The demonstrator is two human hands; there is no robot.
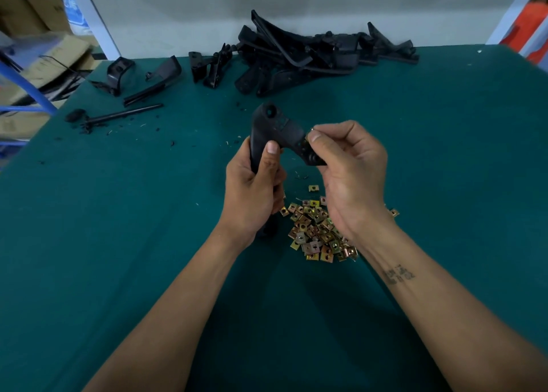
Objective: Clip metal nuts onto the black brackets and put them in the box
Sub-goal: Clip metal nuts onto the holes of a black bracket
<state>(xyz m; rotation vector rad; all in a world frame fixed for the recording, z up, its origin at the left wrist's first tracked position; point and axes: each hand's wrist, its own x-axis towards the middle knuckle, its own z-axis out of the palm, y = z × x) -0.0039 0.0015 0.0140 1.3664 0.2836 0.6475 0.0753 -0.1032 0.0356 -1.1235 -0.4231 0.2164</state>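
Gripping one black bracket (274, 130), left hand (252, 190); right hand (350, 172) fingers pinch one metal nut (309, 134).

The one camera sits on my head, looking forward and down over the green tabletop (118, 213). It is close to my forearms, which reach in from the bottom edge of the view. The wide lens bends the tabletop's far edge and takes in the white wall (207, 12) behind it.
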